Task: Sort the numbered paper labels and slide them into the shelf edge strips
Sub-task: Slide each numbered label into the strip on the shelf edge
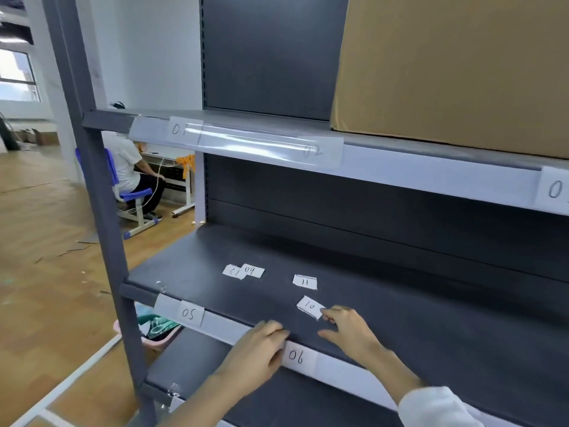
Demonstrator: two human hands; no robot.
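On the dark middle shelf (400, 328) lie loose paper labels: 12 (233, 271) overlapped by 09 (253, 270), then 11 (304, 282), and 10 (310, 307). My right hand (351, 331) touches the near corner of label 10 with its fingertips. My left hand (261, 349) rests on the shelf's front edge strip (228, 329), fingers curled over the lip just left of label 06 (297, 356). Label 05 (191, 313) sits in the same strip. The upper strip (261, 146) holds 01 (180, 129) and a faint 02 (312, 151).
A large cardboard box (455, 69) fills the top shelf's right side. A grey upright post (101, 211) stands at left. A person sits on a blue chair (129, 180) at a desk behind. A pink basket (154, 331) sits on the wooden floor below.
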